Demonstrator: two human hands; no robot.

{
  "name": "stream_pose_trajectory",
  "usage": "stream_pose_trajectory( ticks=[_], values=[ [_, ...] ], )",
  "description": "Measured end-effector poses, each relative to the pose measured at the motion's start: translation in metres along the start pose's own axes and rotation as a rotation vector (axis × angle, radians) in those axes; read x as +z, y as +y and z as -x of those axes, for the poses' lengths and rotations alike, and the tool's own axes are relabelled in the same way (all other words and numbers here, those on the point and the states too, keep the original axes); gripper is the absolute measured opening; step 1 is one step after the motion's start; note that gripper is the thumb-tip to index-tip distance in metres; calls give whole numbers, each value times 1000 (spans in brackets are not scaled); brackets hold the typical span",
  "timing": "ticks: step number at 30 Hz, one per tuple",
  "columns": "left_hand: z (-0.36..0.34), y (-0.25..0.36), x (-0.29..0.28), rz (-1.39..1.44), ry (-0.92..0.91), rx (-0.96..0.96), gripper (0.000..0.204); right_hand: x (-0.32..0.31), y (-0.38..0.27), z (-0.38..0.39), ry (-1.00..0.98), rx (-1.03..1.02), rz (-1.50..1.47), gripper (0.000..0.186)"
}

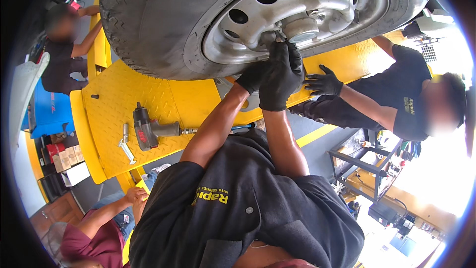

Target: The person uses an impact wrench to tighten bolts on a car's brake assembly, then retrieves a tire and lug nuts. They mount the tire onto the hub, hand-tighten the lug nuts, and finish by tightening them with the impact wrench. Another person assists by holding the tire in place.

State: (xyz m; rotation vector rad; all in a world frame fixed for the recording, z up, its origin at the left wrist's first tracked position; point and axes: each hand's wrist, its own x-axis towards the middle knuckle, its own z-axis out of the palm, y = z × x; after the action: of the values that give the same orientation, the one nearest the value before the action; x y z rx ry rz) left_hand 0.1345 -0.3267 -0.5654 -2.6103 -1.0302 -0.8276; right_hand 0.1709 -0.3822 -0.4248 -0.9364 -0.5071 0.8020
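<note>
A large tyre (148, 25) with a silver steel wheel (248, 37) fills the upper part of the head view. My right hand (281, 77), in a black glove, reaches up to the hub, its fingers pinched on a small metal lug nut (279, 36) beside the round centre cap (302, 31). Just left of it and partly behind it is my left hand (252, 77), also black-gloved, below the wheel's lower rim; its fingers are hidden. Left of my forearms, an impact wrench (145, 128) lies on the yellow ramp plate (173, 101), with a silver hand tool (126, 145) beside it.
A small dark socket (94, 97) lies on the yellow plate. At right, a co-worker's gloved hand (325, 82) is spread near the ramp. Other people are at far left and at lower left, in a maroon shirt (101, 243). A metal frame cart (367, 164) stands at right.
</note>
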Motion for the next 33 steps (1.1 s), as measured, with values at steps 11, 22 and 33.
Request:
stream_pose_trajectory(
  ticks=[11, 22, 33],
  values=[
    [-3, 3, 1, -16, -3, 16, 45, 4, -3, -6, 1, -193, 299, 18],
    [-2, 3, 0, -37, -4, 13, 47, 4, -6, -11, -3, -100, 328, 16],
    [-2, 3, 0, -51, -3, 6, 49, 0, 5, -19, -34, -222, 301, 19]
  ],
)
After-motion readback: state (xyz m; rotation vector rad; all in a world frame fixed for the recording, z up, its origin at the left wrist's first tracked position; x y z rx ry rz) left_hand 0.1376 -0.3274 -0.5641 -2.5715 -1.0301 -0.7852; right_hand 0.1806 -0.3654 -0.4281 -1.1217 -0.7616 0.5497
